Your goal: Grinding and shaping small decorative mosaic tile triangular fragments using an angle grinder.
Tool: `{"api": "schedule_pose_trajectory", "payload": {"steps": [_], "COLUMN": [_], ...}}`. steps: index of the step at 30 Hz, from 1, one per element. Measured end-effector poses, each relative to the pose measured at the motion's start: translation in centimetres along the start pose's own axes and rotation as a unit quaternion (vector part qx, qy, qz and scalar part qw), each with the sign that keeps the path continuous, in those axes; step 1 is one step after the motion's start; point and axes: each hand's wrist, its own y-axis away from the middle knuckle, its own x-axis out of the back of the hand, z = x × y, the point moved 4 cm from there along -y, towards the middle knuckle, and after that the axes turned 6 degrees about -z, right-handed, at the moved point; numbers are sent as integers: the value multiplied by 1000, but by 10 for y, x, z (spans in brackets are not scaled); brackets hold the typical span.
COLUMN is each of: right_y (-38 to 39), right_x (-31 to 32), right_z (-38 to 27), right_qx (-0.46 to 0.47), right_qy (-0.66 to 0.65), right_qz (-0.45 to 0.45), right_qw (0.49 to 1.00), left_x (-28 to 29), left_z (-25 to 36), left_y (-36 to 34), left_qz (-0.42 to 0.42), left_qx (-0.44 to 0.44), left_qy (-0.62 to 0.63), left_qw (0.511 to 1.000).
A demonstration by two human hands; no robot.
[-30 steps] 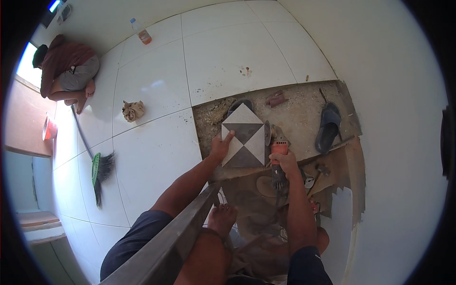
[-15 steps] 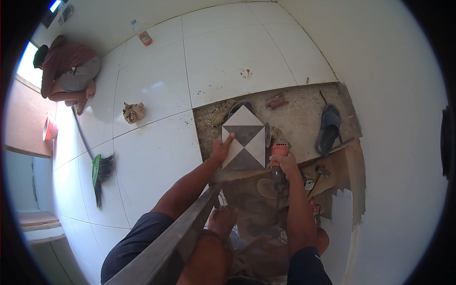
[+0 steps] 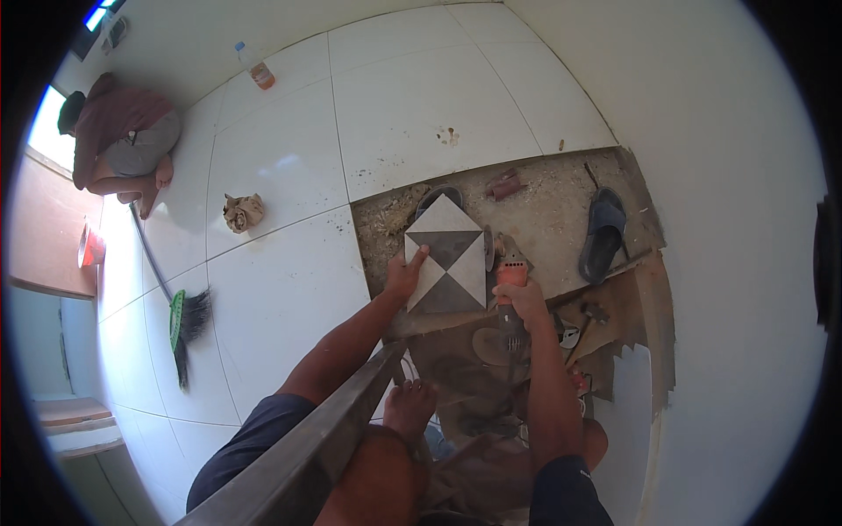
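My left hand [image 3: 403,273] grips the left edge of a square tile [image 3: 419,273] patterned in grey and white triangles, its thumb on the top face. My right hand [image 3: 524,301] is wrapped round an orange and black angle grinder [image 3: 511,273], whose disc [image 3: 490,249] is at the tile's right edge; whether it touches cannot be made out. A dark slipper [image 3: 441,195] is partly hidden behind the tile. Below my hands a long grey metal bar [image 3: 307,443] runs diagonally past my bare foot [image 3: 410,408].
Another person [image 3: 127,127] crouches by the left wall near a broom [image 3: 189,324] and red bucket [image 3: 90,247]. A bottle [image 3: 261,73] and crumpled brown paper [image 3: 244,213] are on white floor tiles. A slipper [image 3: 602,237], hammer [image 3: 590,323] and rubble [image 3: 381,228] are in the untiled section.
The whole view has shifted slightly. My hands, the tile and the grinder stay in nearly the same positions relative to each other. The other person's posture is about the same.
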Motion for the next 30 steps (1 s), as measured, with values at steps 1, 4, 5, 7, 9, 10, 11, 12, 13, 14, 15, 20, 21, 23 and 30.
{"api": "schedule_pose_trajectory", "payload": {"steps": [1, 4, 5, 7, 9, 10, 11, 12, 13, 14, 15, 20, 21, 23, 30], "right_y": [-2, -6, -7, -5, -1, 3, 7, 11, 15, 19, 27, 59, 65, 79, 102], "right_x": [1, -1, -2, 0, 2, 2, 3, 7, 10, 13, 20, 42, 47, 51, 67], "right_z": [0, 2, 3, 5, 8, 9, 11, 13, 15, 17, 16, 17, 17, 12, 35], "right_qx": [-5, -6, -3, -3, -3, 6, 15, 16, 16, 17, 18, 40, 41, 71, 68], "right_qy": [7, 8, 2, -10, -24, -55, -87, -89, -111, -134, -136, -202, -204, -235, -227], "right_qz": [-4, -10, -10, -9, -7, -10, -13, -7, -14, -21, -12, 4, 12, 13, 17], "right_qw": [1000, 1000, 1000, 1000, 1000, 998, 996, 996, 994, 991, 990, 979, 978, 969, 971], "left_x": [0, 1, 2, -1, -2, -2, -1, 1, 3, 6, 7, 31, 36, 48, 57], "left_z": [0, -2, -2, 0, 2, 3, 4, 3, 2, 2, 7, 19, 23, 33, 57], "left_y": [0, -2, -3, -1, 0, 1, 2, 2, 1, -1, 1, -3, -1, 3, 15], "left_qz": [0, -5, -4, -6, -6, -5, -9, -7, -5, -11, -15, -4, 5, 13, -2], "left_qx": [-2, -4, -5, -7, -4, -1, -2, 6, 15, 12, 22, -19, -33, -48, -68], "left_qy": [6, 15, 14, 2, 12, 22, 21, 29, 36, 36, 13, -51, -60, -71, -84], "left_qw": [1000, 1000, 1000, 1000, 1000, 1000, 1000, 1000, 999, 999, 1000, 999, 998, 996, 994]}}
